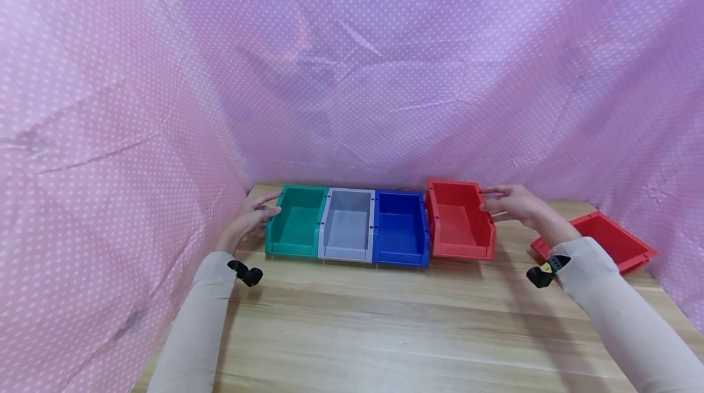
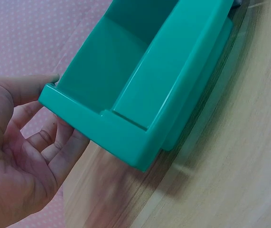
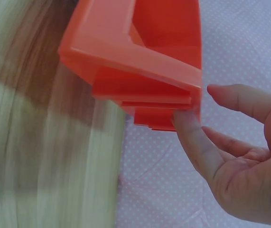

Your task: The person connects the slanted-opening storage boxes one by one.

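My left hand [image 1: 254,217] holds the left side wall of a green storage bin [image 1: 301,213], thumb at the rim and fingers along the outside. In the left wrist view, that thumb [image 2: 33,86] meets the bin's rim corner. Against the green bin stands a grey bin [image 1: 348,222], then a blue bin [image 1: 400,228]. At the right end of this row is a red bin [image 1: 459,216], slightly angled, with a narrow gap showing near its front. My right hand [image 1: 513,205] grips its right side; one finger [image 3: 194,137] presses under the outer lip.
Another red bin [image 1: 610,237] lies askew at the right table edge, partly behind my right forearm. A wooden table [image 1: 374,326] spreads in front of the row. Pink dotted cloth [image 1: 352,87] hangs behind and at both sides. Each wrist wears a small black camera [image 1: 247,273].
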The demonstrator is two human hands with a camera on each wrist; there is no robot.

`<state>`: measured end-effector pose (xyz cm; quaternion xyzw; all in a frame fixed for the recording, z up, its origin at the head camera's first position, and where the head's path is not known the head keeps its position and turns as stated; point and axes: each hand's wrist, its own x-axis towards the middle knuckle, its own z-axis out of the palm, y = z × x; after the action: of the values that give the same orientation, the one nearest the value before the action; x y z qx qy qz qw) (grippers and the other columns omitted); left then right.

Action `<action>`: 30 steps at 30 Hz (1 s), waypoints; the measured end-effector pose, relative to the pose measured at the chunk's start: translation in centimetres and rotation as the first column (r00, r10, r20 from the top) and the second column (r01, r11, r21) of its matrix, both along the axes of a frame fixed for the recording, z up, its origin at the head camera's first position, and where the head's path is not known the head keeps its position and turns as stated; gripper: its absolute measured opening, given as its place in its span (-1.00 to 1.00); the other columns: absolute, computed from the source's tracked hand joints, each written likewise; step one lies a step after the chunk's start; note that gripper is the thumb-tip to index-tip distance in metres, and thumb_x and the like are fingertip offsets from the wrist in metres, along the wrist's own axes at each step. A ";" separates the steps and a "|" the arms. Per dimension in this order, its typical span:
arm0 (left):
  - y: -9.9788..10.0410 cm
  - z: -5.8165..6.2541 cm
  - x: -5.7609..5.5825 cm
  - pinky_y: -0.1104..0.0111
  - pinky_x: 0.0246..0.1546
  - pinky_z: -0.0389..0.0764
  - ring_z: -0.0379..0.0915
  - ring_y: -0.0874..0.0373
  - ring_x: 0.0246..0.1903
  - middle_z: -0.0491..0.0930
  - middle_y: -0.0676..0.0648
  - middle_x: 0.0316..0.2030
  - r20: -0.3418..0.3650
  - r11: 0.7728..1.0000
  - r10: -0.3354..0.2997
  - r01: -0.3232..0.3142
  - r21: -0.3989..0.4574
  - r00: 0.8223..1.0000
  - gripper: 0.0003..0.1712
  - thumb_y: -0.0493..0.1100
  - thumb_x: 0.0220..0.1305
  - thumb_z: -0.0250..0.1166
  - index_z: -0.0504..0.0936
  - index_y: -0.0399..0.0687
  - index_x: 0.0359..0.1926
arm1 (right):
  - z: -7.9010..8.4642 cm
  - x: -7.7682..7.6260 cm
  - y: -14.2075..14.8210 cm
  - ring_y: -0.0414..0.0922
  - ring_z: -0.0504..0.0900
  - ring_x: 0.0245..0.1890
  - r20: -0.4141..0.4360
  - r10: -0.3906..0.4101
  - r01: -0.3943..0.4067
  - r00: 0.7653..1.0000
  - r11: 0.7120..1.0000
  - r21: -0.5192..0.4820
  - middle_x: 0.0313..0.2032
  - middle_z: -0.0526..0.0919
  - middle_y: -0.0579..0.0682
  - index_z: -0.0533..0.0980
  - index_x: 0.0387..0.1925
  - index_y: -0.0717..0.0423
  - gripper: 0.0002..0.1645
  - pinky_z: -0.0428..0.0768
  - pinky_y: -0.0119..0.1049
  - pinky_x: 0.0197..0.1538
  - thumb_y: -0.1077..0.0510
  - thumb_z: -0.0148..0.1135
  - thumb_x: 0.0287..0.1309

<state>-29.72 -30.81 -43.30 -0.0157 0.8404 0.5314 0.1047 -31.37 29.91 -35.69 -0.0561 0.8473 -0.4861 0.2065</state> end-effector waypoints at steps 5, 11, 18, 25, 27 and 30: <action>-0.1 -0.2 -0.1 -0.05 0.28 0.49 0.36 -0.30 0.32 0.36 -0.38 0.33 0.014 1.000 0.002 -0.002 -0.001 1.000 -0.26 0.00 0.54 0.17 0.11 0.21 0.61 | 0.6 -0.1 0.3 0.08 0.69 0.13 0.013 0.057 -0.057 0.998 0.998 0.030 0.40 0.27 0.52 0.03 0.52 0.46 -0.13 0.65 -0.03 0.17 0.14 0.20 0.43; 0.0 0.2 0.1 0.06 0.18 0.56 0.42 -0.22 0.24 0.41 -0.36 0.26 0.010 1.000 0.003 -0.003 -0.004 1.000 -0.27 -0.02 0.54 0.16 0.12 0.16 0.61 | 1.7 0.1 -0.1 0.14 0.67 0.14 -0.027 0.085 -0.082 0.996 0.992 0.099 0.36 0.35 0.51 0.13 0.47 0.49 -0.17 0.69 -0.04 0.12 0.10 0.23 0.41; 0.1 0.1 0.0 -0.06 0.29 0.50 0.39 -0.24 0.29 0.35 -0.35 0.32 0.035 1.000 0.017 -0.018 0.013 0.999 -0.29 -0.05 0.55 0.15 0.12 0.16 0.61 | 2.5 0.9 -1.5 0.26 0.59 0.21 -0.191 0.076 -0.040 0.979 0.983 0.182 0.28 0.47 0.47 0.26 0.44 0.40 -0.21 0.68 -0.01 0.14 0.07 0.29 0.36; -0.1 -0.3 -0.3 -0.08 0.30 0.49 0.36 -0.28 0.33 0.34 -0.36 0.34 0.044 0.999 0.015 -0.016 0.033 0.999 -0.27 -0.02 0.55 0.15 0.10 0.21 0.61 | 2.5 0.9 -2.8 0.25 0.56 0.27 -0.269 0.164 -0.136 0.949 0.984 0.118 0.32 0.50 0.33 0.30 0.46 0.22 -0.20 0.60 0.08 0.23 0.05 0.36 0.31; 0.0 -0.3 -0.2 -0.09 0.31 0.48 0.35 -0.29 0.34 0.33 -0.37 0.35 0.045 0.999 0.013 -0.014 0.035 0.999 -0.27 -0.02 0.55 0.15 0.10 0.21 0.61 | 2.2 0.8 -3.1 0.24 0.52 0.30 -0.275 0.193 -0.175 0.942 0.980 0.090 0.35 0.48 0.29 0.31 0.47 0.18 -0.19 0.61 0.05 0.23 0.05 0.38 0.29; 0.0 -0.2 -0.2 -0.09 0.32 0.47 0.33 -0.29 0.36 0.32 -0.38 0.38 0.045 0.999 0.013 -0.014 0.041 0.999 -0.27 -0.02 0.55 0.16 0.10 0.19 0.61 | 1.7 0.7 -3.6 0.25 0.45 0.37 -0.278 0.233 -0.222 0.932 0.972 0.073 0.38 0.44 0.27 0.30 0.48 0.15 -0.16 0.63 0.03 0.21 0.07 0.40 0.26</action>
<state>-29.92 -30.77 -43.54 -0.0310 0.8267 0.5488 0.1201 -30.64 26.30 -33.96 -0.2190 0.8657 -0.4284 0.1382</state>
